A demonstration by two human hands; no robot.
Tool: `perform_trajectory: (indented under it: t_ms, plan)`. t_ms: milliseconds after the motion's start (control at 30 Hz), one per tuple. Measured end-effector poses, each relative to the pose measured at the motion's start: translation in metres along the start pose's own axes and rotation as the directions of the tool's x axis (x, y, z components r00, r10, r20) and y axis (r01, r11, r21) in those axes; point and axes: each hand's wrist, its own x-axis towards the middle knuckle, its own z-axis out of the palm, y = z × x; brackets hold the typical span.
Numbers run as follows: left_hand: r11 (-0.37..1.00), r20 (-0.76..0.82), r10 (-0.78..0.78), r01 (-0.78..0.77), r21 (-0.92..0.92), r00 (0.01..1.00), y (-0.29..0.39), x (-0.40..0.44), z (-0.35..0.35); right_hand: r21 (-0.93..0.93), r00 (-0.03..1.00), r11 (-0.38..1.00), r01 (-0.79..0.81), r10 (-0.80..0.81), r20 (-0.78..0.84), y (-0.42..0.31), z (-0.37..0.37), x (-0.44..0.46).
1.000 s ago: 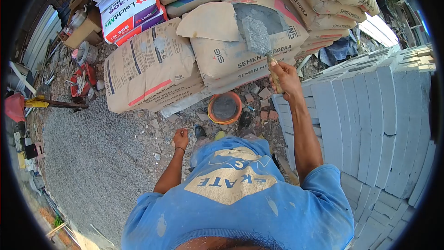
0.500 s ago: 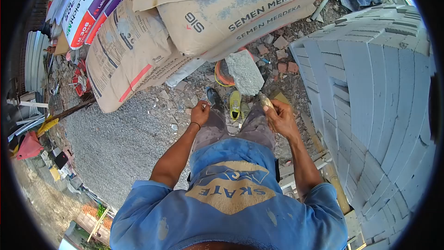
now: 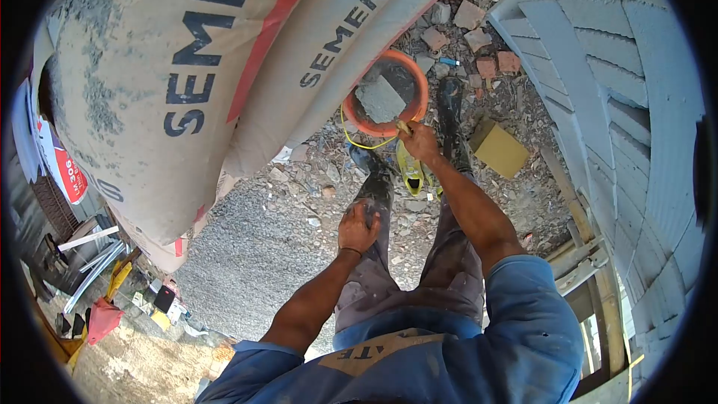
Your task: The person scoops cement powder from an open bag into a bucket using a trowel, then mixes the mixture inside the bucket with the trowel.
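My right hand [image 3: 421, 141] is wrapped round the handle of a trowel [image 3: 380, 100], whose flat blade, coated in grey cement, is inside the orange bucket [image 3: 423, 90]. Dark grey material lies in the bucket, and its yellow handle [image 3: 351, 137] hangs down on the near side. My left hand [image 3: 359, 230] rests on my left leg near the knee, fingers spread, holding nothing. Large cement bags [image 3: 262, 97] rise to the left of the bucket. A yellow-green shoe [image 3: 409, 168] stands just below the bucket, between my legs.
A stack of grey blocks [image 3: 598, 82] stands at the right. Beside my right leg lies a yellow block-like object [image 3: 502, 151]. Broken bricks [image 3: 486, 67] and rubble cover the ground past the bucket. Grey gravel [image 3: 254, 269] spreads at the left, with wooden pieces [image 3: 609, 292] at the lower right.
The trowel has gone from the open cement bag down into the bucket. My left hand has moved onto my leg and its fingers have spread. The view has come closer to the bucket.
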Motion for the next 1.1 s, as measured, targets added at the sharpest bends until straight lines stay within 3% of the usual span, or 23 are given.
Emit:
perform_trajectory:
  t_ms: [67,133,200,333,400,433,500,533,600,633,667,700,733,800,900,1000,1100]
  plan:
    - [1.0,0.005,0.01,-0.01,-0.004,1.0,-0.002,0.0,0.002,-0.025,0.996,1.0,-0.018,0.016,-0.092,0.026,0.028,0.018]
    - [1.0,-0.017,0.028,-0.028,-0.004,0.999,-0.006,0.0,0.008,0.034,0.994,0.997,-0.065,0.068,-0.087,0.027,0.034,0.022]
    - [1.0,0.001,0.018,-0.018,0.003,1.0,-0.01,-0.001,0.011,-0.023,0.993,0.992,-0.122,0.122,0.005,0.032,0.031,0.024]
    - [1.0,0.029,-0.011,0.012,-0.004,1.0,-0.011,-0.001,0.012,-0.025,0.982,0.982,-0.185,0.184,-0.052,0.023,0.036,0.02]
    - [1.0,0.03,-0.009,0.009,-0.009,1.0,-0.012,-0.001,0.012,0.026,0.956,0.962,-0.272,0.268,0.118,0.024,0.026,0.022]
    - [1.0,0.034,-0.01,0.01,-0.013,0.999,-0.012,-0.001,0.013,0.024,0.957,0.962,-0.272,0.268,0.116,0.024,0.03,0.021]
    - [1.0,0.037,-0.016,0.016,-0.018,0.999,-0.011,-0.002,0.013,-0.005,0.975,0.976,-0.217,0.216,-0.051,0.021,0.039,0.017]
    - [1.0,0.041,-0.023,0.024,-0.02,0.999,-0.01,-0.003,0.013,-0.005,0.974,0.976,-0.219,0.218,-0.054,0.021,0.036,0.018]
    - [0.999,0.055,-0.042,0.043,-0.02,0.998,-0.01,-0.005,0.014,0.038,0.963,0.966,-0.257,0.253,0.093,0.024,0.027,0.022]
    - [0.998,0.065,-0.063,0.064,-0.016,0.996,-0.011,-0.005,0.015,0.037,0.964,0.966,-0.255,0.251,0.092,0.022,0.031,0.021]
    - [0.998,0.062,-0.06,0.061,-0.015,0.996,-0.011,-0.004,0.016,-0.01,0.982,0.982,-0.188,0.188,-0.021,0.02,0.038,0.018]
    - [1.0,-0.032,0.012,-0.012,0.004,0.999,-0.012,-0.005,0.021,-0.062,0.984,0.99,-0.128,0.118,-0.132,0.014,0.041,0.017]
    - [0.996,-0.122,0.085,-0.083,0.028,0.989,-0.015,-0.006,0.024,-0.059,0.983,0.99,-0.129,0.12,-0.137,0.011,0.038,0.019]
    - [0.997,-0.112,0.076,-0.073,0.03,0.991,-0.02,-0.008,0.028,-0.04,0.978,0.978,-0.203,0.204,0.034,0.011,0.029,0.019]
    - [0.998,-0.101,0.053,-0.051,0.023,0.994,-0.019,-0.007,0.03,0.008,0.973,0.975,-0.223,0.223,-0.068,0.003,0.038,0.017]
    - [0.999,-0.08,0.041,-0.039,0.02,0.996,-0.018,-0.007,0.03,0.02,0.988,0.989,-0.15,0.15,-0.032,0.001,0.032,0.023]
    - [0.998,-0.086,0.055,-0.053,0.021,0.995,-0.018,-0.006,0.031,-0.005,0.98,0.981,-0.196,0.196,0.025,-0.003,0.03,0.028]
